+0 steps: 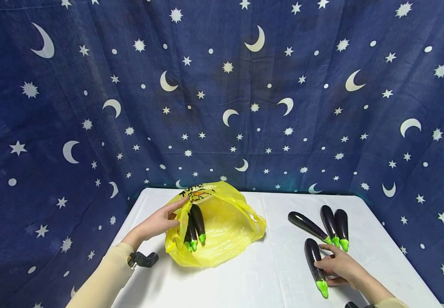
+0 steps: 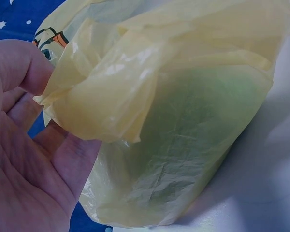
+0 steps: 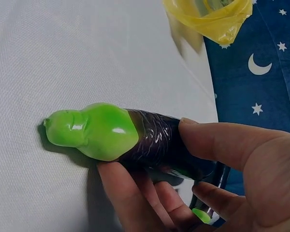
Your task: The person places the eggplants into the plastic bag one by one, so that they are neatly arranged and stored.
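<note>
A yellow plastic bag [image 1: 229, 226] lies on its side with its mouth facing the near edge. My left hand [image 1: 162, 221] pinches the bag's left rim between thumb and fingers; the left wrist view shows the crumpled film at the thumb tip. Inside are a few dark eggplants [image 1: 197, 220] with green stem ends. On the right, my right hand [image 1: 339, 267] grips an eggplant [image 1: 311, 252] with the thumb on one side and fingers on the other. Its green cap [image 3: 104, 131] points away from the hand in the right wrist view.
Three more eggplants lie just beyond my right hand: a slanted one [image 1: 306, 224], a middle one [image 1: 327, 220] and a right one [image 1: 341, 224]. They rest on a white-covered table [image 1: 245, 286]. Behind it hangs a blue cloth [image 1: 214, 111] with moons and stars.
</note>
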Motion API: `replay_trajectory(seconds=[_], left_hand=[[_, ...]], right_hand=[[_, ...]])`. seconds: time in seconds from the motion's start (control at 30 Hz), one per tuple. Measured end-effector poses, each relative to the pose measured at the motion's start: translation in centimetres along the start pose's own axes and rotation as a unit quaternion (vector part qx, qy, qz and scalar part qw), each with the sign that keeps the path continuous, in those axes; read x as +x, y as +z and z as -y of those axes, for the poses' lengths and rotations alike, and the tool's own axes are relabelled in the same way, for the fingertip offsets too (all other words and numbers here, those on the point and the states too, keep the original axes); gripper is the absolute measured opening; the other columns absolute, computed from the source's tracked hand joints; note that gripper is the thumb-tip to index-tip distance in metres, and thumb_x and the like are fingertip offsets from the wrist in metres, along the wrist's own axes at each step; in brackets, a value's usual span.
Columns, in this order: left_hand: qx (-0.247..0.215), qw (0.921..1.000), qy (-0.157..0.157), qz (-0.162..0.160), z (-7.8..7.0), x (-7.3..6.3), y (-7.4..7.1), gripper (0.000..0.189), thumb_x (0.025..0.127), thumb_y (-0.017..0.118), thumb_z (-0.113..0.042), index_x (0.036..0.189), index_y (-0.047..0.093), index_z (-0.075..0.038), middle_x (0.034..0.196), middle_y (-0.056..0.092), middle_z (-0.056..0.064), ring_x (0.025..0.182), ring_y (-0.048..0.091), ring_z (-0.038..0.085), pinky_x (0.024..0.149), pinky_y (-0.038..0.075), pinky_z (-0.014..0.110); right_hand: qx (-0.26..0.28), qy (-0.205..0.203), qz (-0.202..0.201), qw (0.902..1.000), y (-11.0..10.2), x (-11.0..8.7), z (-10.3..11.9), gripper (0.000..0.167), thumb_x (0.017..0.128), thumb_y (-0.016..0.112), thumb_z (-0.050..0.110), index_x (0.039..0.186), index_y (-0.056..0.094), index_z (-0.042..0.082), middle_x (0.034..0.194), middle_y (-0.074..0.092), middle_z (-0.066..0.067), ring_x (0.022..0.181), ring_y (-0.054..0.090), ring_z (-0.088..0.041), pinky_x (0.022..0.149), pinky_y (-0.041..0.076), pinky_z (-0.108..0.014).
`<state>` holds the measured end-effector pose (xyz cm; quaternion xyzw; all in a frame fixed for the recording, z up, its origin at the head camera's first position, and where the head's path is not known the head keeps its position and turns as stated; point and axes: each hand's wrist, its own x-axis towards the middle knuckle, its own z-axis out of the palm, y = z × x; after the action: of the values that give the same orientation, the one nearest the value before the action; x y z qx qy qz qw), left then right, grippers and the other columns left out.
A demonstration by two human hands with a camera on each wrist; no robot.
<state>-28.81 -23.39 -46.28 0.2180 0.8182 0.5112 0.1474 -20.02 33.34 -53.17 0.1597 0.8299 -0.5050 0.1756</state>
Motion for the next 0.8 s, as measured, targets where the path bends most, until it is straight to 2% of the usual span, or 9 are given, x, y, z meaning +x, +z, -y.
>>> replay_trajectory(seconds=[0.2, 0.4, 0.57, 0.8], left_hand=[[-0.003, 1.0000, -0.002, 0.002, -0.06, 0.00, 0.03, 0.083, 0.093, 0.062, 0.000, 0.164, 0.028, -0.025, 0.168, 0.021, 0.003, 0.132, 0.051, 0.030, 0.103, 0.044, 0.039], [-0.007, 1.0000, 0.000, 0.002, -0.04, -0.04, 0.08, 0.083, 0.092, 0.062, 0.001, 0.164, 0.028, -0.023, 0.168, 0.022, 0.003, 0.135, 0.048, 0.032, 0.101, 0.046, 0.032], [-0.016, 0.9998, 0.003, 0.005, 0.11, 0.06, 0.11, 0.083, 0.092, 0.061, 0.002, 0.164, 0.027, -0.023, 0.169, 0.021, 0.004, 0.136, 0.047, 0.032, 0.097, 0.048, 0.028], [-0.004, 1.0000, -0.002, 0.000, 0.13, 0.05, 0.10, 0.083, 0.092, 0.062, -0.001, 0.163, 0.029, -0.026, 0.169, 0.021, 0.004, 0.135, 0.047, 0.032, 0.101, 0.046, 0.035]], right_hand=[[0.001, -0.003, -0.001, 1.0000, 0.19, -0.13, 0.06, 0.082, 0.085, 0.080, 0.013, 0.150, 0.033, -0.003, 0.113, 0.054, -0.024, 0.080, 0.060, -0.025, 0.062, 0.060, -0.038], [-0.002, 0.005, -0.002, 1.0000, 0.33, -0.17, 0.07, 0.082, 0.086, 0.080, 0.016, 0.151, 0.033, 0.000, 0.113, 0.053, -0.023, 0.080, 0.059, -0.023, 0.061, 0.059, -0.038], [-0.002, -0.013, -0.001, 0.9999, 0.49, -0.27, -0.18, 0.082, 0.087, 0.079, 0.017, 0.152, 0.033, -0.001, 0.113, 0.056, -0.021, 0.083, 0.056, -0.024, 0.060, 0.059, -0.039], [0.000, -0.021, -0.006, 0.9998, 0.68, -0.40, -0.19, 0.082, 0.087, 0.079, 0.016, 0.153, 0.033, -0.001, 0.111, 0.055, -0.018, 0.080, 0.054, -0.023, 0.059, 0.058, -0.038]])
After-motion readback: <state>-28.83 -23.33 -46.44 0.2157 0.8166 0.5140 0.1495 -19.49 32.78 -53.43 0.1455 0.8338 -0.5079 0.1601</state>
